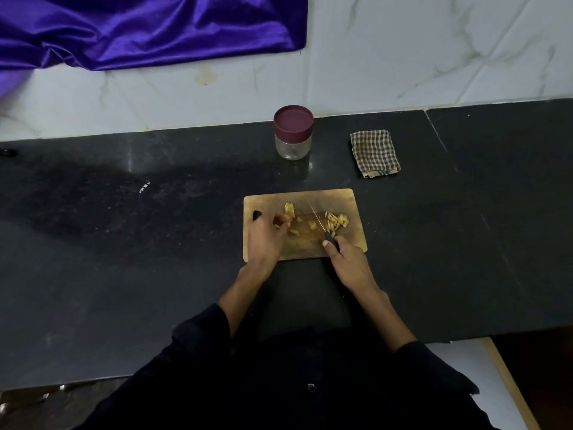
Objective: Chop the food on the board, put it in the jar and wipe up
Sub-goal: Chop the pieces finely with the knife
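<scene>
— What do we have from the head camera, starting with the grips?

— We see the right hand (347, 259) wrapped round the black handle of the knife (322, 226), fingers curled tight about it, thumb laid along the handle's top. The thin blade slants up and away across the wooden cutting board (350, 200), its edge down among the food.

— And the other grip?

— The left hand (265, 237) lies on the left part of the board, fingers curled and bunched at the tips on a yellowish piece of the food (290, 211). We read it as a pinch on that piece, though the fingertips are small and dim, so how many fingers touch it we cannot tell.

— Where does the rest of the food lie?

— We see a heap of chopped bits (338, 220) right of the blade, and a few loose scraps between the two hands, all on the board.

— And the jar?

— The jar (293, 133), clear with a maroon lid on, stands upright on the dark worktop (124, 243), behind the board near the wall, well apart from both hands. Right of it we see a folded checked cloth (375, 153) lying flat. A purple fabric (139, 29) hangs on the tiled wall at upper left.
</scene>
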